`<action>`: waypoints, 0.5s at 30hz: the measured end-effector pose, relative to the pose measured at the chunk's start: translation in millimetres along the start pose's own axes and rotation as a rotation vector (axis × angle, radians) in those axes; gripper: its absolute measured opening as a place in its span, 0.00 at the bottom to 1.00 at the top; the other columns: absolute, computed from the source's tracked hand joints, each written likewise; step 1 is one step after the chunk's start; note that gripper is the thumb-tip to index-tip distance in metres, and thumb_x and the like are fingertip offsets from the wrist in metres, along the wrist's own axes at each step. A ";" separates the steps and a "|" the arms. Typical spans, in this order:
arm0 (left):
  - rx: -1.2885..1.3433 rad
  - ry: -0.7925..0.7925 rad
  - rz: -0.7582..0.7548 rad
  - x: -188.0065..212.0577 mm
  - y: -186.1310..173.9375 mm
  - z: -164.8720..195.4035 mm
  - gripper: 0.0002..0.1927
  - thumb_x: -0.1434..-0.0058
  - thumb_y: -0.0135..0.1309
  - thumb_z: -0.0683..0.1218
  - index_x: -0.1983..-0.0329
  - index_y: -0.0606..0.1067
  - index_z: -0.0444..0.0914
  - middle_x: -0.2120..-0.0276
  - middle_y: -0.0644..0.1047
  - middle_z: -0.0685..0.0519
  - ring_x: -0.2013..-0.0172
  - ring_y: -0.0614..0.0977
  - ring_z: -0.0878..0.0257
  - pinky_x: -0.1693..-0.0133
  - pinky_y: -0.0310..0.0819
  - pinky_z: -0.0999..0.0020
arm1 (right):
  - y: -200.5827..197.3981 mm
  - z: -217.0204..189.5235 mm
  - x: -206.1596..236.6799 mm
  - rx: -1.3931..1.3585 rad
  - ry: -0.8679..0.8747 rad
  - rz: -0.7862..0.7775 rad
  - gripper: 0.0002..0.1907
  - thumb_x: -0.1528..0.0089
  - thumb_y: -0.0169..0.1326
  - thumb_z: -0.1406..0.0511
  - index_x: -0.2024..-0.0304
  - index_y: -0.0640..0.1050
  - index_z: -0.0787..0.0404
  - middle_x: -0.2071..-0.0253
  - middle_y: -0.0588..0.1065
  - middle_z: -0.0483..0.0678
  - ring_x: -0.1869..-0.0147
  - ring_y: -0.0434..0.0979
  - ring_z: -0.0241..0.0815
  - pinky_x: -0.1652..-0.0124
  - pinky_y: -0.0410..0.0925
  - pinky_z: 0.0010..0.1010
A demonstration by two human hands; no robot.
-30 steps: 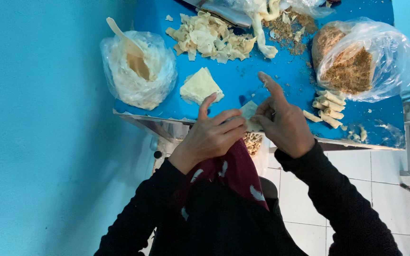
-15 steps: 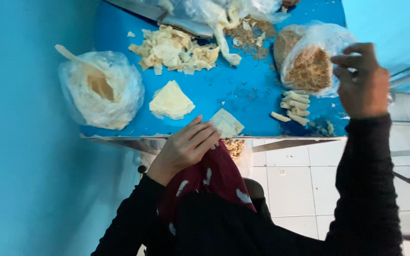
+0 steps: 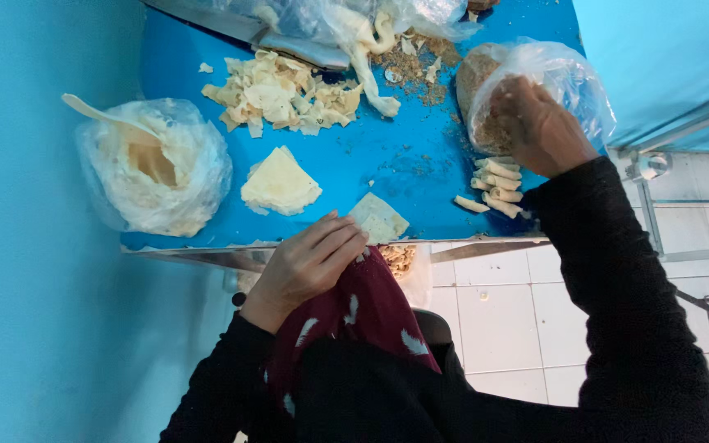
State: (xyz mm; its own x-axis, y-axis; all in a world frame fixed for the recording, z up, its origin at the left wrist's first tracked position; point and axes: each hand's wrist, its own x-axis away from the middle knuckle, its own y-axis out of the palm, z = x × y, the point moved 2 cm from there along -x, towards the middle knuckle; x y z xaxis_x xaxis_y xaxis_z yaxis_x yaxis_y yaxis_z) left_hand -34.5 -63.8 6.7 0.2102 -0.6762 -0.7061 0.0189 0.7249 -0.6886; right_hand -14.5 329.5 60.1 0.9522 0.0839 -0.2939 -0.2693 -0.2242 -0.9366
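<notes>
My left hand (image 3: 309, 264) rests at the near edge of the blue table (image 3: 420, 176), fingertips touching a small pale dough sheet (image 3: 379, 219). A stack of dough sheets (image 3: 279, 182) lies just beyond it. My right hand (image 3: 539, 125) reaches into a clear plastic bag of brown crumbly filling (image 3: 535, 78) at the right, fingers curled inside it; what they hold is hidden. Below that hand lie several small rolled pastries (image 3: 496, 182).
A plastic bag with pale paste and a spoon (image 3: 153, 164) sits at the left. A pile of dough scraps (image 3: 281, 94) and a long knife (image 3: 289, 45) lie at the far side, with crumbs (image 3: 412, 70) nearby. White tiled floor shows below the table edge.
My right hand left the dough piece in front of me, swung up to the right and went into the filling bag. My left hand stayed on the dough sheet.
</notes>
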 end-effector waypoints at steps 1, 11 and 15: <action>0.013 -0.013 -0.001 -0.3 -0.2 0.7 0.14 0.39 0.61 0.38 0.49 0.79 0.36 0.50 0.80 0.49 0.45 0.81 0.55 0.42 0.79 0.59 | 0.9 1.7 0.2 -0.017 -0.023 -0.027 0.11 0.29 0.52 0.74 0.44 0.68 0.66 0.51 0.79 0.56 0.46 0.81 0.55 0.52 0.76 0.41; 0.041 -0.015 0.026 -1.2 -1.2 -0.6 0.13 0.39 0.62 0.38 0.51 0.79 0.36 0.52 0.81 0.49 0.46 0.82 0.55 0.43 0.80 0.58 | -14.0 -10.8 18.7 0.156 -0.113 0.004 0.21 0.42 0.60 0.71 0.47 0.74 0.60 0.52 0.81 0.56 0.46 0.80 0.53 0.49 0.75 0.45; 0.048 -0.039 0.024 -1.6 1.1 -0.2 0.13 0.39 0.62 0.39 0.51 0.79 0.36 0.52 0.81 0.50 0.46 0.82 0.56 0.43 0.80 0.59 | -22.1 4.0 22.7 0.189 -0.008 0.009 0.13 0.32 0.57 0.72 0.47 0.72 0.58 0.58 0.82 0.49 0.51 0.83 0.49 0.54 0.77 0.42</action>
State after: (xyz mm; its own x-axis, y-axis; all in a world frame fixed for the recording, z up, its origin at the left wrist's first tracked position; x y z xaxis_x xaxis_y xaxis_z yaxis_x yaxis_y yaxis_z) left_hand -35.0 -61.9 7.0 0.2492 -0.6537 -0.7145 0.0599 0.7468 -0.6624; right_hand 12.5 340.2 73.3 0.9486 0.0908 -0.3033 -0.3010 -0.0388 -0.9528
